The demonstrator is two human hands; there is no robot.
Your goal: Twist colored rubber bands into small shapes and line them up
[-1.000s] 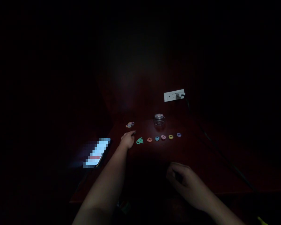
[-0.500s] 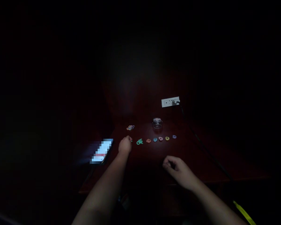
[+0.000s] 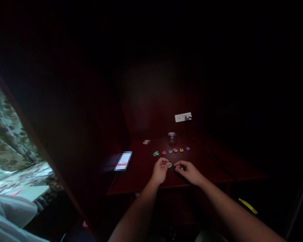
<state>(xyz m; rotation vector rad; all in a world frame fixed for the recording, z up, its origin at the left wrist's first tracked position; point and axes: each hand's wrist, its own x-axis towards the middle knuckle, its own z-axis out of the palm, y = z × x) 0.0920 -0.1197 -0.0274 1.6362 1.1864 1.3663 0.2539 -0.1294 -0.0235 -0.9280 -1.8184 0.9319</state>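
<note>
My left hand (image 3: 161,170) pinches a small green band (image 3: 170,165) between thumb and fingertips, low over the dark red table (image 3: 141,181). Just right of the band is my right hand (image 3: 189,171), its thumb and fingers curved and apart, touching nothing I can make out. Beyond the hands runs a row of small coiled bands: green (image 3: 156,153), orange-red (image 3: 164,152), blue (image 3: 170,151), pink (image 3: 175,151), yellow (image 3: 181,150) and purple (image 3: 188,148). A mixed pile of bands (image 3: 146,142) lies farther back on the left.
A clear lidded jar (image 3: 172,137) stands behind the row. A lit phone (image 3: 123,161) lies at the left edge. A white socket (image 3: 183,117) holds a plug, whose dark cable runs down the right side. Patterned curtains (image 3: 5,134) hang far left.
My left hand has moved right and nearer, from beside the green bands, and now visibly holds a green band. The view has shifted, showing curtains at left. My right hand's fingers have opened.
</note>
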